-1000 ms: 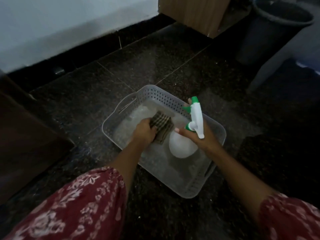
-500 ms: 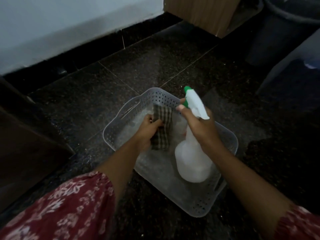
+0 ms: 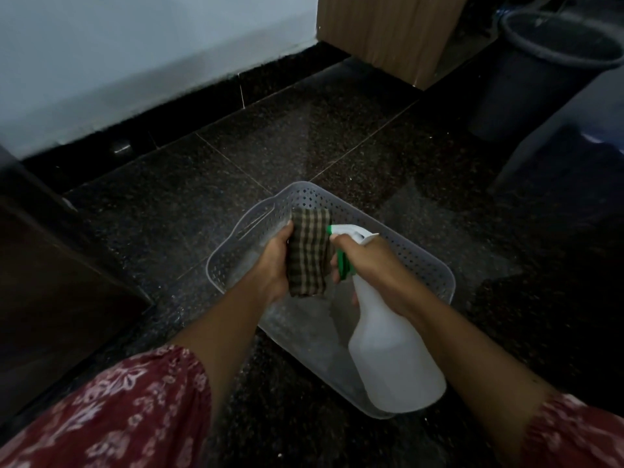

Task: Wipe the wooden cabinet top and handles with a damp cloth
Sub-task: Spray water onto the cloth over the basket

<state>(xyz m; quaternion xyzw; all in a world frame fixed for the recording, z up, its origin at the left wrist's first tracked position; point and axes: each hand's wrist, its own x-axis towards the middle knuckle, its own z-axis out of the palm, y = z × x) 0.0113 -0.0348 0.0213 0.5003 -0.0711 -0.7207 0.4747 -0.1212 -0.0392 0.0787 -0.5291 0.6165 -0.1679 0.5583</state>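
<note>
My left hand point(image 3: 273, 261) grips a folded, dark checked cloth point(image 3: 309, 253), held upright above a perforated grey plastic basket point(image 3: 418, 261) that stands on the dark floor. My right hand point(image 3: 374, 265) is closed around the neck of a white spray bottle point(image 3: 391, 359) with a green trigger; its nozzle points at the cloth from close by. A light wooden cabinet point(image 3: 385, 28) shows at the top of the view, and only its lower side is visible.
A dark speckled stone floor point(image 3: 270, 146) lies all around, with a white wall point(image 3: 135, 55) behind it. A dark bucket point(image 3: 540, 69) stands at the upper right. Dark furniture point(image 3: 50, 282) fills the left side.
Both hands have lifted out of the basket. The bottle now stands upright with its nozzle turned toward the cloth, and the cloth has been raised and turned to face it.
</note>
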